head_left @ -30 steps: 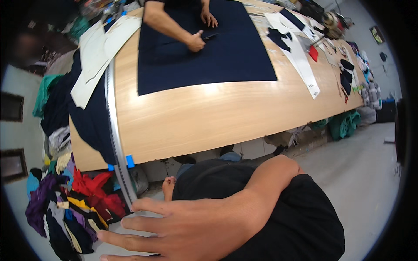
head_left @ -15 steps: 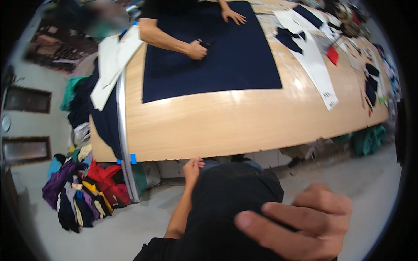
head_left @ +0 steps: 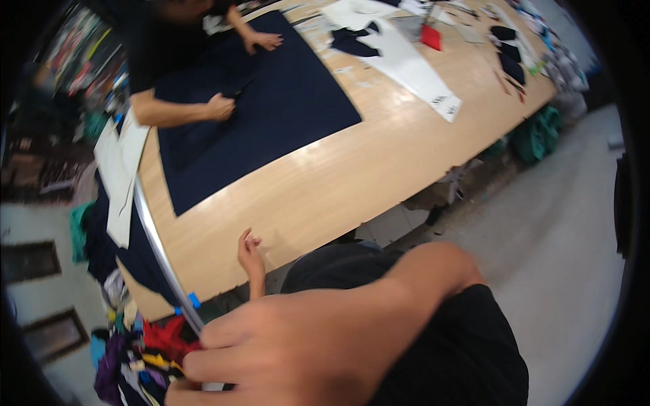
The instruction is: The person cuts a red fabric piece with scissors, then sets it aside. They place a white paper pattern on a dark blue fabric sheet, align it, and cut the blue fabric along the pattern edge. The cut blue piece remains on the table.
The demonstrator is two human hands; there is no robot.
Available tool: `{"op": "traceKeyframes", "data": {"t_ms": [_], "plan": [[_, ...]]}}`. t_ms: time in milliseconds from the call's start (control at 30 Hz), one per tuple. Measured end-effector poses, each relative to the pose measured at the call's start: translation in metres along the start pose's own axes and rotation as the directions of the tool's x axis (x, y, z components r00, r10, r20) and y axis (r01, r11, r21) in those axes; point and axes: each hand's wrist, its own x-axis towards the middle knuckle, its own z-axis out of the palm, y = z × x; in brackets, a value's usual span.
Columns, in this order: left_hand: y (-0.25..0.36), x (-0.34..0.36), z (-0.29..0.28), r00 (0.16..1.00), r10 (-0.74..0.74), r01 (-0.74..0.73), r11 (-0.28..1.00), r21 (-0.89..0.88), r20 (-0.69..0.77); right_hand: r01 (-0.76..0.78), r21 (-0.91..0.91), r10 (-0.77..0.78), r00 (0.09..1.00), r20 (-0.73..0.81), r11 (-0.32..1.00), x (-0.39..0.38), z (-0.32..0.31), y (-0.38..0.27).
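Table edge (head_left: 389, 201) near left hand (head_left: 249, 252); gap before navy cloth (head_left: 271, 115).

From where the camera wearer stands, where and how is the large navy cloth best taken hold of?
Probably pinch the navy cloth by its near left corner, coming from the near side of the table: it lies flat, that corner is uncovered, and a co-worker's hands are over the farther part.

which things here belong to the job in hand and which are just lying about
Seemingly in the job:
navy fabric sheet, under the co-worker's left hand
dark cutting tool, probably scissors, in their right hand
wood-topped table

Seemingly just lying about:
small navy cloth pieces
red item
coloured cloth heap
green bundle below the table's edge
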Motion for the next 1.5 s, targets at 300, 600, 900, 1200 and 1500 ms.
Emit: {"op": "traceKeyframes", "data": {"t_ms": [300, 600, 900, 1200, 1500], "plan": [[-0.091, 0.01, 0.008, 0.998, 0.064, -0.066, 0.981, 0.182, 0.019, 0.264, 0.932, 0.11, 0.948, -0.299, 0.25, 0.021, 0.063, 0.007], [-0.114, 0.003, -0.026, 0.999, 0.028, -0.026, 0.996, 0.085, -0.018, 0.34, 0.927, 0.161, 0.917, -0.364, 0.16, 0.025, 0.112, 0.0], [-0.111, -0.006, -0.026, 0.995, 0.101, -0.102, 0.984, 0.149, 0.014, 0.383, 0.897, 0.154, 0.895, -0.419, 0.219, 0.038, 0.152, -0.012], [-0.115, -0.009, -0.029, 0.996, 0.085, -0.085, 0.996, 0.037, 0.003, -0.343, 0.679, -0.008, 0.89, 0.457, 0.649, -0.034, 0.088, 0.017], [-0.062, 0.072, -0.032, 0.974, 0.228, -0.227, 0.972, 0.052, -0.011, -0.891, 0.351, 0.489, 0.452, 0.746, 0.288, -0.156, 0.033, -0.025]]}}
